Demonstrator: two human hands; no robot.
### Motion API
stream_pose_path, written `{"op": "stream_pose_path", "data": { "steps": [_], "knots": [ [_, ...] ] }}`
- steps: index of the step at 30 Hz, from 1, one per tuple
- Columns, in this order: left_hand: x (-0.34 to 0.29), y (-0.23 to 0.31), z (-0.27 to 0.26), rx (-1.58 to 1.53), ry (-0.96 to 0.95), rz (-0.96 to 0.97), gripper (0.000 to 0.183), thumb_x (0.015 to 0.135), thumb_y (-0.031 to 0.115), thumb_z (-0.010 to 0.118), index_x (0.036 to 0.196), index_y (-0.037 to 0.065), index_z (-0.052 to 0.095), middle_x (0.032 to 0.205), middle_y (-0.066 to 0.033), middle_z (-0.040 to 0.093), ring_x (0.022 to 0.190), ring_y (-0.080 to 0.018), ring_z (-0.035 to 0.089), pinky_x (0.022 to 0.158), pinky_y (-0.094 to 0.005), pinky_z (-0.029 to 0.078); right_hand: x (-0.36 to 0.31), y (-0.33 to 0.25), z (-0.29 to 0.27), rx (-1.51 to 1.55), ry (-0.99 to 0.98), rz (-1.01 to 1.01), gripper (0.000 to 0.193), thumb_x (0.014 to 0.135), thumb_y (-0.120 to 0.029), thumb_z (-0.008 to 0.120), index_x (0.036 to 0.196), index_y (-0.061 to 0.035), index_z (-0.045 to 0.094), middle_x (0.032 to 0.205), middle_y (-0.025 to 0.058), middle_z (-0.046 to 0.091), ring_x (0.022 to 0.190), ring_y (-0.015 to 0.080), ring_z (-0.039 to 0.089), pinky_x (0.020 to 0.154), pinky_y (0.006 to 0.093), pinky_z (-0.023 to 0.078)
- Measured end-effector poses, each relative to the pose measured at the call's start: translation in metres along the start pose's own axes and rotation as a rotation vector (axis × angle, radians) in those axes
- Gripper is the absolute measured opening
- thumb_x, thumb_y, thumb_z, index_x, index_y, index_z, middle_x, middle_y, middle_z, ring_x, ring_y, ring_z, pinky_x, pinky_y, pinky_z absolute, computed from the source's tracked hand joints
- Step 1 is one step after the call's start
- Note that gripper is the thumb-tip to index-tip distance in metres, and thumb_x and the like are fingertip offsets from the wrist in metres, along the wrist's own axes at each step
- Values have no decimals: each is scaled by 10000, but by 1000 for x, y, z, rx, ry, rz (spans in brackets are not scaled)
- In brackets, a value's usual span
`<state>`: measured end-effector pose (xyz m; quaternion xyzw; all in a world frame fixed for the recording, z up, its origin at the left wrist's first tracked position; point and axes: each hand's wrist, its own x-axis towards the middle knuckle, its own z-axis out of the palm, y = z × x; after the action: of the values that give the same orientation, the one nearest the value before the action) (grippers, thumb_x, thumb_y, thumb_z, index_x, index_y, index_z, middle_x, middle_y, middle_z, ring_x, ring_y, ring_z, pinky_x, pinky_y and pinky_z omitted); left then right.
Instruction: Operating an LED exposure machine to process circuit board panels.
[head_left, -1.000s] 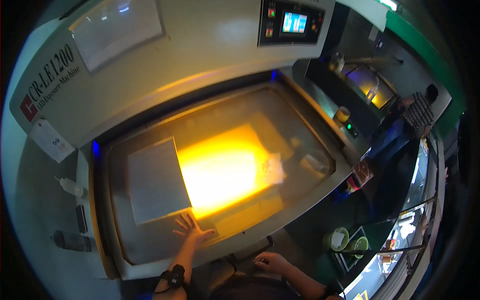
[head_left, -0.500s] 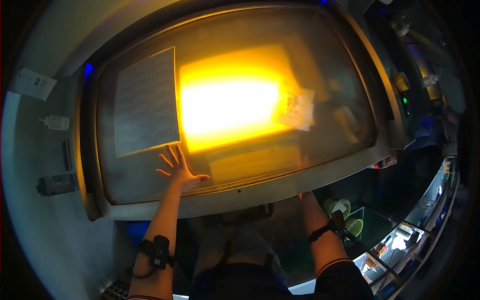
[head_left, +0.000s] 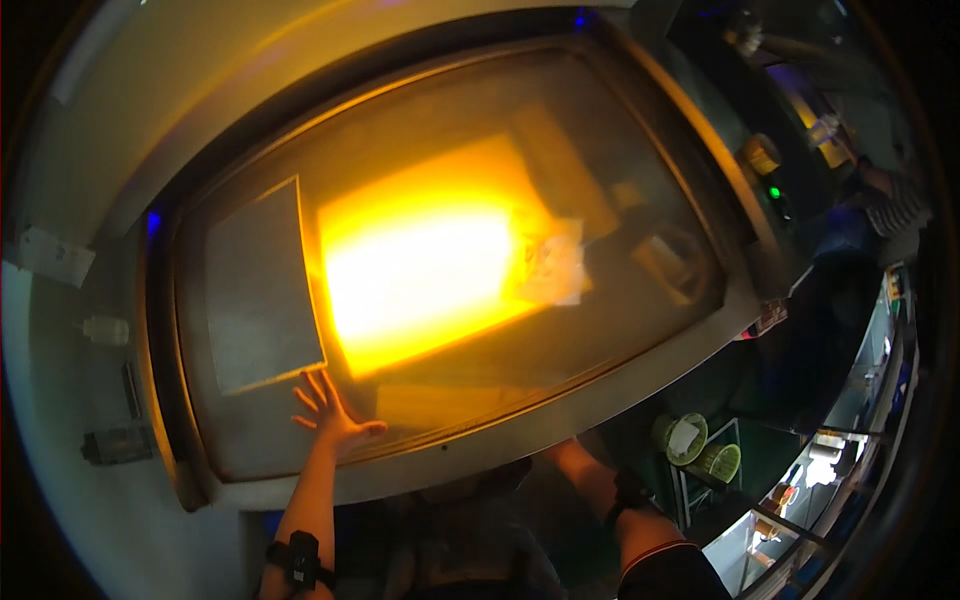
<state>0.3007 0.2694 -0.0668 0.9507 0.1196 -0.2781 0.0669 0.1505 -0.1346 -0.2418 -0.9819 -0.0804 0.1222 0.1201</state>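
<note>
L hand [head_left: 328, 412] lies flat, fingers spread wide, palm down on the tinted lid [head_left: 450, 180] of a big machine, near its front edge; it grips nothing. R hand is hidden under the lid's front rim [head_left: 470, 450], only the forearm [head_left: 620, 500] w/ a dark wristband shows, so can't tell if it's open or closed on anything.

Under the lid, a bright yellow-orange glow [head_left: 420, 270] fills the middle, a grey sheet [head_left: 258, 290] lies to the left of it, just beyond the L fingertips, and a pale paper scrap [head_left: 552, 262] sits at the glow's right.

Risk as I judge it: leaning weight on the lid could flex or smear it; lifting it while the glow is on could expose eyes to the light.

Surface: pale housing [head_left: 60, 420] around the lid, small bottle [head_left: 105, 328] on the left ledge. Room is dim; green round things [head_left: 690, 440] low at right, another person [head_left: 885, 195] far right.
</note>
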Motion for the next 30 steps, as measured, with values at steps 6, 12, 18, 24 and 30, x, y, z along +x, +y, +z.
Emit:
{"op": "stream_pose_path", "data": {
  "steps": [6,12,18,24,30],
  "knots": [
    [-7,-14,-14,-34,42,-57,1688,354,827,799,1543,236,-244,1593,-98,-344,1446,-411,-319,1049,-767,-109,-24,-13,-101,148,-434,260,449,921,-217,533,1344,-69,547,1288,180,619,1165,378,604,1004,506,468],
    [9,35,3,-104,13,105,1703,357,813,815,1535,216,-260,1577,-118,-367,1430,-402,-352,1028,-773,-150,-349,65,8,1324,272,31,369,793,-174,698,1158,-125,674,980,186,714,838,350,693,804,429,561],
    [-4,14,-6,-75,14,84,1601,427,787,807,1551,206,-174,1598,-123,-287,1451,-409,-274,1051,-764,-105,-403,-17,-144,718,-248,990,283,853,-181,637,1121,-97,674,941,168,713,820,319,694,760,415,559],
    [-26,28,-15,-44,28,265,1484,502,764,793,1571,199,-67,1627,-127,-187,1477,-418,-180,1081,-752,-47,-417,-18,-205,546,-15,941,230,913,-187,577,1084,-69,674,903,149,713,803,287,694,716,402,556],
    [-87,36,-24,-12,204,723,1369,578,740,778,1592,193,39,1655,-130,-87,1503,-427,-86,1110,-740,11,-303,33,-224,213,434,315,233,973,-194,516,1047,-41,675,864,131,713,786,255,694,672,388,553]
  ]
}}
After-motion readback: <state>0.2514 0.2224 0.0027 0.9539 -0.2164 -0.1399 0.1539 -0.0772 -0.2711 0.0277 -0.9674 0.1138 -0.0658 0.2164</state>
